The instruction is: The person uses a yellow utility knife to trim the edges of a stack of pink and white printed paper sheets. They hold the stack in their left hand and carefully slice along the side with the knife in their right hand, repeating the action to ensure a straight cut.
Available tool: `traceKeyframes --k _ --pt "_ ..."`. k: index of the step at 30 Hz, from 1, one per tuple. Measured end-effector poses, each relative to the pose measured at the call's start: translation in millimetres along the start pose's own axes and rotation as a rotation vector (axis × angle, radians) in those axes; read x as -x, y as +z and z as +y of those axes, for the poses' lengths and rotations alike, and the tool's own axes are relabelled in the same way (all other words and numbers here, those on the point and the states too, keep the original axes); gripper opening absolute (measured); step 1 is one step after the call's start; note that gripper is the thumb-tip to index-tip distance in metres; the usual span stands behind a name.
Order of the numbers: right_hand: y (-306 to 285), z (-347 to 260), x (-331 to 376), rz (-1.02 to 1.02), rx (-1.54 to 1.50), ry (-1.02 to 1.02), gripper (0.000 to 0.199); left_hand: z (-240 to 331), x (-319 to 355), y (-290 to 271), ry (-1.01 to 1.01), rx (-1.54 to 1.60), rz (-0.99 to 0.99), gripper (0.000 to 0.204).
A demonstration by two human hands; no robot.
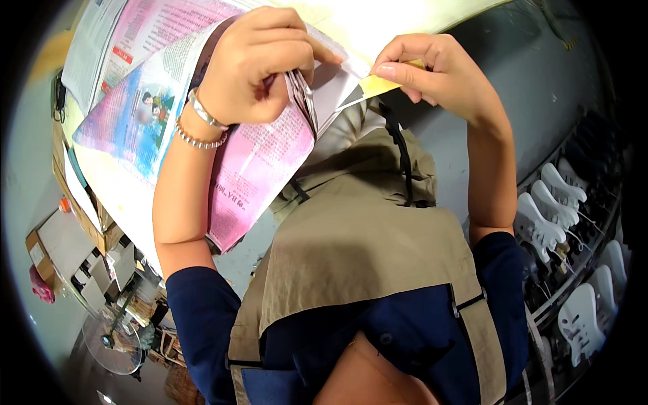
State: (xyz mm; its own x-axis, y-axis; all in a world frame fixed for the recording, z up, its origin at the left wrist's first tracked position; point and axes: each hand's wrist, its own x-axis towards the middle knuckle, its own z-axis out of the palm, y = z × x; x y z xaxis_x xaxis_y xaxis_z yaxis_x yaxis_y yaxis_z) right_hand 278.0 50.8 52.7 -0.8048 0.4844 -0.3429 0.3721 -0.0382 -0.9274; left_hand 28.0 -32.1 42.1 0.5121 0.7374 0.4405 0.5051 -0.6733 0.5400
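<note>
Sheets of pink and white newspaper (260, 158) lie folded and overlapping at the near edge of the table. My left hand (260, 64) is curled over a bunched, folded edge of the newspaper, its index finger reaching onto a pale sheet. Just to the right, my right hand (428, 71) pinches a small yellow piece (381, 84) between thumb and fingers. This yellow piece meets the corner of the pale sheet; whether it is paper or tape I cannot make out. A bracelet and a band circle my left wrist.
Under the papers is a pale yellow tabletop (125, 202). White plastic shapes on a rack (580, 324) stand at the right. At the lower left are a round fan (111, 342) and cardboard boxes (42, 258). I wear a khaki apron (378, 236).
</note>
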Motion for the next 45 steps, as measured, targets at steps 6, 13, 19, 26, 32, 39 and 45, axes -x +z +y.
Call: traceKeyframes --k 6,13,19,26,32,39,45 --pt "57.0 -2.2 10.2 -0.108 -0.176 0.057 0.014 -2.2 1.2 -6.3 -0.075 0.239 0.052 0.043" --pt "142.5 4.0 20.9 -0.271 -0.304 0.048 0.019 -25.0 9.5 2.1 -0.138 0.689 0.183 0.022" --pt "217.6 12.3 19.7 -0.506 -0.092 -0.322 0.021 -26.5 15.7 0.3 -0.197 0.746 0.22 0.014" --pt "161.3 7.8 25.1 -0.418 -0.108 -0.21 0.014 -25.4 14.7 5.1 -0.182 0.675 0.201 0.026" --pt "66.4 13.3 67.0 0.286 -0.201 -0.071 0.014 1.0 -0.8 1.6 -0.087 0.188 0.021 0.033" --pt "43.0 15.3 58.5 0.726 -0.101 -0.169 0.014 -2.8 -1.2 1.0 -0.073 0.122 -0.03 0.067" --pt "37.6 13.9 52.3 0.681 -0.081 -0.154 0.013 0.1 -1.2 -0.1 -0.093 0.118 -0.05 0.072"
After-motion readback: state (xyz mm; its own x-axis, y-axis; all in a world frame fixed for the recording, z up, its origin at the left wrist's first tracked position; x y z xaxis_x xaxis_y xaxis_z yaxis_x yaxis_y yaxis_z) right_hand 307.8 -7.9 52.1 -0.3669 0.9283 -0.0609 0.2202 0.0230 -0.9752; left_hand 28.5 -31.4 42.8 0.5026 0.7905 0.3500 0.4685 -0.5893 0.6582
